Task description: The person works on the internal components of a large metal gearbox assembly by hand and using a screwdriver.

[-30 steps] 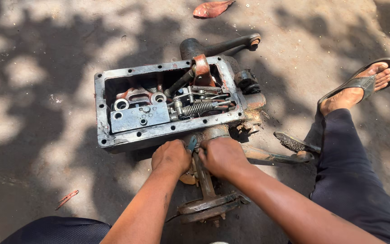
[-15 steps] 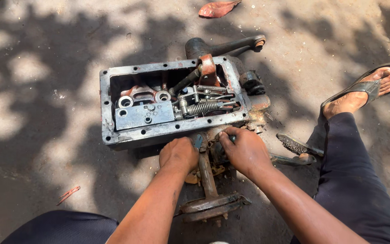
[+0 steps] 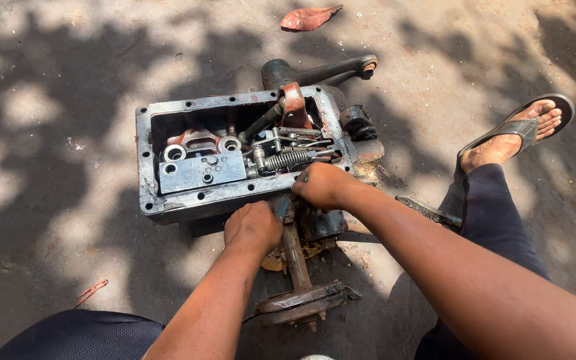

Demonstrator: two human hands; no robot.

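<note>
Two hands work at the near edge of an open housing (image 3: 235, 157) lying on shaded ground (image 3: 48, 200). Since a second ago the right hand (image 3: 325, 185) has lifted off the shaft (image 3: 295, 257) and moved up to the housing's near right rim, fingers curled by the spring (image 3: 287, 160); what they pinch cannot be told. The left hand (image 3: 253, 227) stays clenched on the shaft's top, steadying it while the work shifts inside the casing.
</note>
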